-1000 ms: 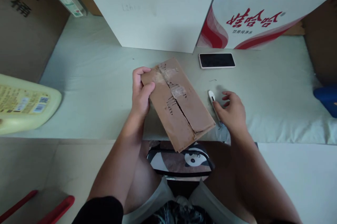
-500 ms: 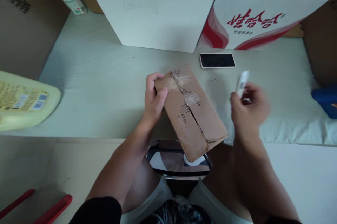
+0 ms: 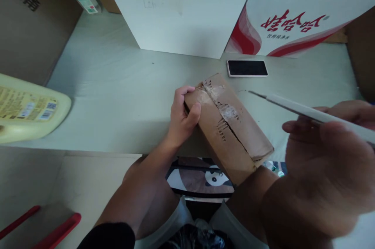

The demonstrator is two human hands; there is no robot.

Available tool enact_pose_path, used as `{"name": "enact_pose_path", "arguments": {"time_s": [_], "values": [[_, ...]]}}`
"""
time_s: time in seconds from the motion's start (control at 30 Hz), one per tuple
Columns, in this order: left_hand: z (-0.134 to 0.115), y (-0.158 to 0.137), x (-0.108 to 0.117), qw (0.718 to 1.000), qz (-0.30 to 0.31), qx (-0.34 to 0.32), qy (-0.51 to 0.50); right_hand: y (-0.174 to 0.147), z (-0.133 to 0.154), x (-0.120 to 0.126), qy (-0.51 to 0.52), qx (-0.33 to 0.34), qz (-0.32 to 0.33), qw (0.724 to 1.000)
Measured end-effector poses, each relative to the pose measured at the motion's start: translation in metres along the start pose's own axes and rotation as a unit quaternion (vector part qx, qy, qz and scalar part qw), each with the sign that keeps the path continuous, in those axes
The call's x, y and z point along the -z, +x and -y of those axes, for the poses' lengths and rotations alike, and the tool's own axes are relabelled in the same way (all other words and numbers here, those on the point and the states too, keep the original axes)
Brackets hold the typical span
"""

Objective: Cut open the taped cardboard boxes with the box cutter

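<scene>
Left hand (image 3: pixel 182 114) reaches forward, thumb on top, fingers gripping the far-left corner of the cardboard box (image 3: pixel 234 124), slanted at the edge of the green surface (image 3: pixel 111 96). Right hand (image 3: pixel 328 155) raised near camera, fingers clasping white knife (image 3: pixel 295 107), tip pointing left, clear of box.

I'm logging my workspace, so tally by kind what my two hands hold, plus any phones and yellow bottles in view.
Cardboard box, in the left hand: 1
White cutter, in the right hand: 1
Phone: 1
Yellow bottle: 1
Total: 4
</scene>
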State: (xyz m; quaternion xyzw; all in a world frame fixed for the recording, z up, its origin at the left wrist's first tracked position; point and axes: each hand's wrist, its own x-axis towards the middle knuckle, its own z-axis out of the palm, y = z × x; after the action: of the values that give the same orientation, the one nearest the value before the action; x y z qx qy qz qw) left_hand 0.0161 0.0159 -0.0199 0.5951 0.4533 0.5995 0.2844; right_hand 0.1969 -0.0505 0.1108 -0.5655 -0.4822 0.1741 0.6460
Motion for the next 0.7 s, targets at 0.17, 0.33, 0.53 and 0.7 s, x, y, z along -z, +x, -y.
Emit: {"name": "enact_pose_path", "arguments": {"time_s": [0.17,0.33,0.53,0.7], "values": [[0.005,0.0,0.001,0.999,0.01,-0.028,0.012,-0.005,-0.009,-0.014,-0.051,0.016,0.043,0.998],[0.008,0.0,0.0,0.998,0.004,-0.06,0.026,0.0,-0.025,-0.002,-0.065,0.002,0.262,0.963],[0.01,-0.003,-0.003,0.998,0.0,-0.06,0.03,0.002,-0.026,0.001,-0.069,0.032,0.308,0.948],[0.011,-0.003,-0.001,0.998,0.02,-0.052,0.022,0.0,-0.024,-0.002,-0.1,0.051,0.325,0.939]]}}
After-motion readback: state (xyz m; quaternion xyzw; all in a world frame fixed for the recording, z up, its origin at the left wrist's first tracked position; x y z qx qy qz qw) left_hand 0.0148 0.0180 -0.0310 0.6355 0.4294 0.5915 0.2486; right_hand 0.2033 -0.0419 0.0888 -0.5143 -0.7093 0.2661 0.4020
